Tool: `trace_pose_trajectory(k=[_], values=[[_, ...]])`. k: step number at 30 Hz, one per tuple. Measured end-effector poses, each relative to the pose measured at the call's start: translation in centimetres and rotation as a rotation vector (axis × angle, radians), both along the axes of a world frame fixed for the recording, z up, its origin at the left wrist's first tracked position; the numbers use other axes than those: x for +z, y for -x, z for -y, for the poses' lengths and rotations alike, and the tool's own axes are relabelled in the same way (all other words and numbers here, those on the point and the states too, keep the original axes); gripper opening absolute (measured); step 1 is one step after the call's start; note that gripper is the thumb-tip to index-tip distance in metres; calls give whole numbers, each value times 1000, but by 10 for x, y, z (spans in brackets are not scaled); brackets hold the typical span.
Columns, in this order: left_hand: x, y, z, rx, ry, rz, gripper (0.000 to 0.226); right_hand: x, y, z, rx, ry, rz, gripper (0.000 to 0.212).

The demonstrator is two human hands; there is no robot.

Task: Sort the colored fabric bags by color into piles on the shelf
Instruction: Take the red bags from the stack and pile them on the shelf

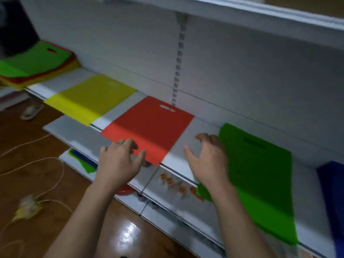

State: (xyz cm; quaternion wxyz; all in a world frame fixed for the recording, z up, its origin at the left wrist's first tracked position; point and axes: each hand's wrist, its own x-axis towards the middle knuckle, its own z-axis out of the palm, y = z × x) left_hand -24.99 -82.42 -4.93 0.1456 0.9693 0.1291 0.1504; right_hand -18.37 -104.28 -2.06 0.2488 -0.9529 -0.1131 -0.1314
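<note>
Hovering over the front edge of the shelf, both hands hold nothing. The left hand has loosely curled fingers; its fingertips lie at the near corner of the red bag, and contact cannot be confirmed through blur. The right hand is spread, fingers bent and apart, with bare shelf beneath it.

The red bag lies flat just ahead of the left grip, its near edge overhanging the shelf front. The green bag lies immediately right of the right grip, partly behind that hand, also overhanging. Left of the left grip and farther along lies the yellow bag. Beyond it, far left, sits a mixed stack topped with green. A blue bag shows at the far right edge.
</note>
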Motion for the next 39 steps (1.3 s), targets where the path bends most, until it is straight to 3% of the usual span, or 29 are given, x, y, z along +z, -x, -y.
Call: trace_pose_trajectory(k=[7, 18, 27, 39], values=[[14, 66, -126, 256, 48, 21, 32, 4, 19, -162, 300, 52, 10, 42], [-1, 121, -256, 497, 165, 17, 27, -9, 54, -324, 495, 29, -71, 38], [-11, 72, -345, 533, 222, -34, 28, -22, 6, -429, 549, -17, -126, 33], [16, -70, -533, 448, 88, -85, 29, -34, -127, -616, 550, -102, -339, 36]])
